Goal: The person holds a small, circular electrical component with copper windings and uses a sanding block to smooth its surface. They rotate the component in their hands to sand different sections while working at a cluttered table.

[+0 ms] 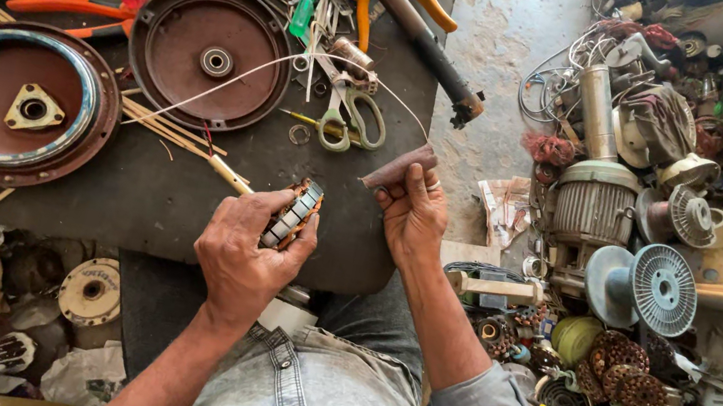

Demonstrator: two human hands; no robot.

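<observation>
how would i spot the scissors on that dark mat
On the dark work mat, look just right of the round brown motor cover. The scissors lie there, pale green loop handles toward the person, unlike the orange-handled pliers above.

Two round motor covers (209, 53) (18, 104) lie on the counter (190, 197) at 10 o'clock. One pair of scissors (351, 116), one hammer (408, 19) and one green screwdriver (305, 8) lie at 12 o'clock.
</observation>
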